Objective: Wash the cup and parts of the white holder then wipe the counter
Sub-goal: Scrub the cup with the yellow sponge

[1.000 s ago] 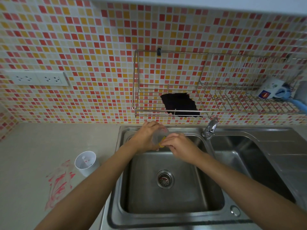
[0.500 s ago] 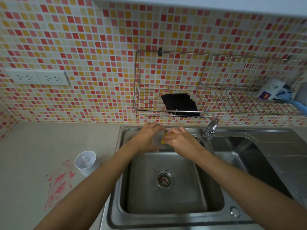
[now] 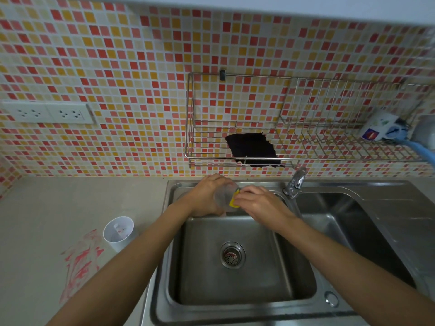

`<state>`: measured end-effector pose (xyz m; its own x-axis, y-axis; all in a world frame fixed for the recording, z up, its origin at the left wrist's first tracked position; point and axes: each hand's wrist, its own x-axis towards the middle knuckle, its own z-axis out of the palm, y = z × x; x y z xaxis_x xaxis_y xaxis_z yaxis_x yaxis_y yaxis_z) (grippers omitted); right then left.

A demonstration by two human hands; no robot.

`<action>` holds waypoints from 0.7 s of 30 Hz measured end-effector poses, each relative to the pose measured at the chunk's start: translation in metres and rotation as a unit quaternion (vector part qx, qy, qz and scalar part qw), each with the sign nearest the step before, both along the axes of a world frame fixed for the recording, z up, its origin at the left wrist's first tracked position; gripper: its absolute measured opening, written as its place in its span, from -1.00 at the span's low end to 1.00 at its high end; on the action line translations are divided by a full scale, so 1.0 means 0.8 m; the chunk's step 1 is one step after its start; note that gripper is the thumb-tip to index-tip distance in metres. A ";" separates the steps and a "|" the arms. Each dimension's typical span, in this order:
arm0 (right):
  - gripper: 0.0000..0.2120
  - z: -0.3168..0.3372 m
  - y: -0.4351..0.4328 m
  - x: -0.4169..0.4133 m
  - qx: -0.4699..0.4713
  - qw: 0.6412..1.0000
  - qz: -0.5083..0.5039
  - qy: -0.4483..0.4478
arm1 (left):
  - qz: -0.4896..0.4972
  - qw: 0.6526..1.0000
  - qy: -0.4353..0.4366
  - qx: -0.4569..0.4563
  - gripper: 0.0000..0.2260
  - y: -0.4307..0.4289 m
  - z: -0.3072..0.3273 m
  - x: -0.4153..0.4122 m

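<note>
Over the back of the left sink basin (image 3: 235,285), my left hand (image 3: 204,196) grips a clear plastic cup (image 3: 223,196) tilted on its side. My right hand (image 3: 256,203) holds a yellow sponge (image 3: 234,200) pressed at the cup's mouth. The white holder (image 3: 118,234) stands upright on the beige counter (image 3: 58,208) left of the sink, with small parts inside it. A red smeared stain (image 3: 80,262) lies on the counter just in front of the holder.
The tap (image 3: 295,182) stands between the two basins, close to my right hand. A wire rack (image 3: 306,147) on the tiled wall holds a black cloth (image 3: 253,149) and a white mug (image 3: 379,129). Wall sockets (image 3: 47,112) sit at the left.
My hands stay over the back of the sink. The right hand has shifted with the sponge at the cup's mouth, and more of the yellow sponge shows now.
</note>
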<state>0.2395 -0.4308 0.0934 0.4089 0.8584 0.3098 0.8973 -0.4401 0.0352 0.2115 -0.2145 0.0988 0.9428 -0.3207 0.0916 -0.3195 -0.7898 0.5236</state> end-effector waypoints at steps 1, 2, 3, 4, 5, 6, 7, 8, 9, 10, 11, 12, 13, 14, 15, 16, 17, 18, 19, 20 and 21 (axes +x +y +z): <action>-0.64 0.000 -0.001 0.000 0.009 1.000 0.000 -0.007 | 0.005 1.000 0.004 -0.008 -0.24 0.000 0.001 -0.001; -0.64 0.001 -0.002 0.000 0.020 1.000 -0.002 -0.012 | 0.012 1.000 0.007 -0.014 -0.23 -0.001 0.003 -0.003; -0.63 0.002 -0.003 -0.001 0.026 1.000 -0.004 -0.014 | 0.021 1.000 0.010 -0.020 -0.20 -0.003 0.004 -0.006; -0.63 0.004 -0.002 -0.001 0.029 0.999 -0.006 -0.018 | 0.030 0.999 0.009 -0.025 -0.17 -0.006 0.004 -0.008; -0.63 0.005 -0.002 -0.001 0.031 0.999 -0.008 -0.023 | 0.039 0.999 0.003 -0.031 -0.13 -0.009 0.003 -0.010; -0.63 0.007 -0.002 -0.001 0.036 0.999 -0.007 -0.028 | 0.048 0.998 -0.010 -0.037 -0.11 -0.012 0.001 -0.011; -0.64 0.010 -0.001 -0.001 0.043 0.999 -0.007 -0.029 | 0.059 0.997 -0.024 -0.045 -0.10 -0.014 -0.001 -0.012; -0.66 0.012 0.000 0.000 0.048 0.998 -0.008 -0.028 | 0.074 0.995 -0.038 -0.055 -0.11 -0.015 -0.003 -0.013; -0.68 0.015 0.001 0.000 0.055 0.998 -0.013 -0.028 | 0.086 0.993 -0.051 -0.065 -0.14 -0.016 -0.004 -0.012; -0.69 0.015 0.002 0.001 0.062 0.998 -0.018 -0.024 | 0.091 0.991 -0.064 -0.070 -0.16 -0.015 -0.006 -0.011; -0.71 0.016 0.005 -0.001 0.073 0.997 -0.024 -0.002 | 0.090 0.990 -0.076 -0.071 -0.18 -0.013 -0.006 -0.009; -0.72 0.016 0.007 -0.002 0.088 0.994 -0.032 0.047 | 0.087 0.991 -0.080 -0.068 -0.20 -0.012 -0.006 -0.007; -0.74 0.017 0.010 -0.005 0.100 0.986 -0.051 0.124 | 0.083 0.992 -0.075 -0.063 -0.21 -0.009 -0.005 -0.006; -0.75 0.020 0.013 -0.009 0.112 0.969 -0.075 0.209 | 0.077 0.993 -0.067 -0.054 -0.22 -0.007 -0.004 -0.005; -0.76 0.021 0.014 -0.010 0.112 0.953 -0.089 0.266 | 0.067 0.995 -0.062 -0.041 -0.23 -0.004 -0.004 -0.003; -0.76 0.020 0.014 -0.011 0.107 0.946 -0.092 0.292 | 0.059 0.996 -0.062 -0.020 -0.23 -0.002 -0.004 -0.002; -0.76 0.021 0.013 -0.010 0.092 0.949 -0.092 0.288 | 0.053 0.997 -0.064 0.007 -0.23 -0.001 -0.005 -0.001; -0.75 0.022 0.011 -0.009 0.072 0.957 -0.090 0.267 | 0.049 0.996 -0.063 0.033 -0.24 -0.001 -0.005 0.000; -0.73 0.022 0.009 -0.007 0.043 0.974 -0.071 0.210 | 0.045 0.996 -0.058 0.051 -0.24 -0.001 -0.004 0.001; -0.71 0.020 0.008 -0.004 0.005 0.991 -0.050 0.124 | 0.039 0.996 -0.048 0.058 -0.23 -0.002 -0.003 0.002; -0.68 0.020 0.008 -0.001 -0.026 0.998 -0.039 0.040 | 0.031 0.997 -0.040 0.056 -0.22 -0.003 -0.004 0.003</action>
<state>0.2387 -0.4246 0.1092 0.4960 0.8376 0.2289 0.8616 -0.5076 -0.0098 0.2141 -0.2168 0.0959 0.9522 -0.2742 0.1348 -0.3055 -0.8617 0.4051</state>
